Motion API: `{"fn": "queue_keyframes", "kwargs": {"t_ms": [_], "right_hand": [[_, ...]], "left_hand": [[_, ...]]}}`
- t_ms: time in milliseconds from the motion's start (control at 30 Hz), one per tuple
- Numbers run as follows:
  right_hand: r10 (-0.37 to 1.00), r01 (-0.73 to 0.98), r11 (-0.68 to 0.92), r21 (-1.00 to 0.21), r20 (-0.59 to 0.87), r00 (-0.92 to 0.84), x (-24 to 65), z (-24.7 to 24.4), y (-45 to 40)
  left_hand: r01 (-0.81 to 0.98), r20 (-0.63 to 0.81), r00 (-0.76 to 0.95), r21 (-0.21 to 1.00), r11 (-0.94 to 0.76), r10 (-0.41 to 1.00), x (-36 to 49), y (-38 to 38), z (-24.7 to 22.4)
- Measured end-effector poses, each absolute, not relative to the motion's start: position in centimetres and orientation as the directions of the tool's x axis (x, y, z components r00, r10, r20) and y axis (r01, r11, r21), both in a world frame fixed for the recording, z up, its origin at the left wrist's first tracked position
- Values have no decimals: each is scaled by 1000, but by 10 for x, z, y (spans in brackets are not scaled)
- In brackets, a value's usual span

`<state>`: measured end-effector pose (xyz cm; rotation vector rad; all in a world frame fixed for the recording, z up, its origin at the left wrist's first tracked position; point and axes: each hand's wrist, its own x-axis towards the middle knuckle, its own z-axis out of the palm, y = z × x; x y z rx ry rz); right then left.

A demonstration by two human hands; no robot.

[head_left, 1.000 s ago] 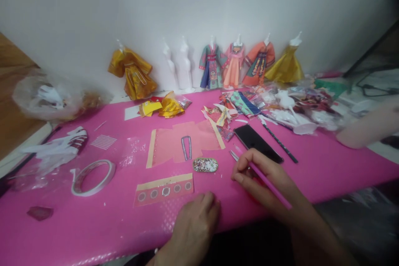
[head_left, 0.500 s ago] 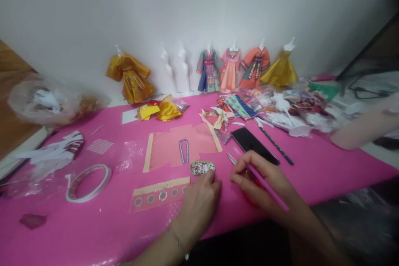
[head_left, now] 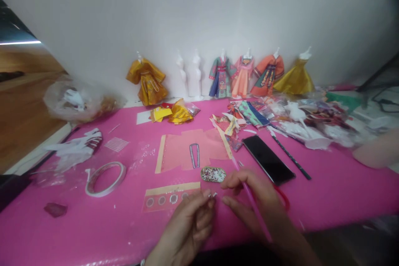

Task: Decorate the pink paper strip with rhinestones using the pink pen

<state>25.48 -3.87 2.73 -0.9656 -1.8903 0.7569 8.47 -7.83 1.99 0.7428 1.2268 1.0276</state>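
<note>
My left hand [head_left: 193, 220] is closed in a pinch, with tiny whitish bits [head_left: 213, 195] at its fingertips, too small to name. Facing it is my right hand [head_left: 249, 199], which has a slim pink pen [head_left: 249, 196] lodged in it, its pale tip pointing up and away. Just beyond both hands lies an oval dish [head_left: 213, 174] of tiny multicoloured beads or sequins. A pink fabric strip with round motifs [head_left: 161, 200] lies left of my left hand. Behind the dish, a flat pink garment piece [head_left: 177, 151] carries a dark beaded trim [head_left: 194, 156].
A phone [head_left: 268, 160] and a dark pencil [head_left: 289, 153] lie to the right; red scissor handles [head_left: 284, 198] show beside my right hand. A tape roll [head_left: 106, 179] lies left. Several dressed doll forms [head_left: 222, 77] line the wall behind scraps and bags.
My left hand has pulled back from the dish toward me, whitish bits now in its pinch. My right hand has come nearer to it, still with the pen. The view has shifted left.
</note>
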Motion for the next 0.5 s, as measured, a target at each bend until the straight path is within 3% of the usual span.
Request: {"fn": "queue_keyframes", "kwargs": {"t_ms": [100, 233, 400, 500], "right_hand": [[741, 338, 671, -660, 576, -346, 241, 21, -40], [617, 355, 782, -512, 712, -334, 229, 19, -40], [537, 373, 829, -416, 777, -327, 222, 17, -43], [547, 381, 822, -423, 771, -325, 221, 16, -45]], "left_hand": [[-443, -514, 92, 746, 497, 853, 83, -78, 20], [-571, -556, 200, 603, 557, 807, 84, -74, 10], [-592, -557, 99, 634, 498, 825, 84, -79, 6], [-563, -565, 17, 677, 475, 825, 84, -83, 7]]}}
